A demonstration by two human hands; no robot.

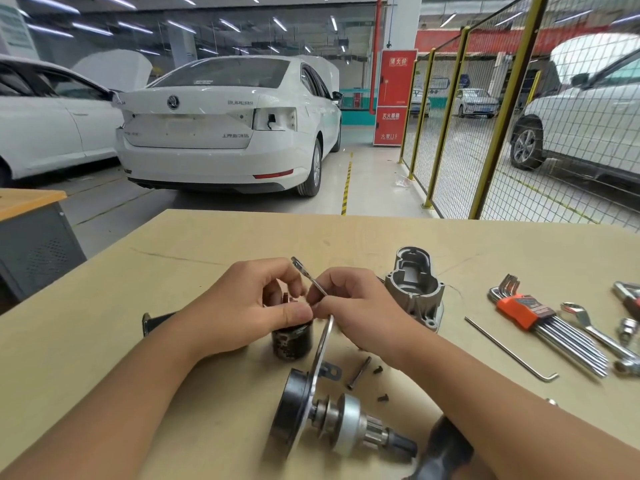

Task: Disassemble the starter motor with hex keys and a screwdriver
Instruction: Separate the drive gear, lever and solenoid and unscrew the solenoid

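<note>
Starter motor in pieces mid-frame on the bench [207,237] — dark can [292,341] upright at centre, gripped from above by curled left hand [249,306]. Right hand [353,306] pinching a thin metal lever [313,279] just beside it. Housing [414,289] right of centre; geared shaft [339,424] at lower centre. Hex keys [540,323] well right.
</note>
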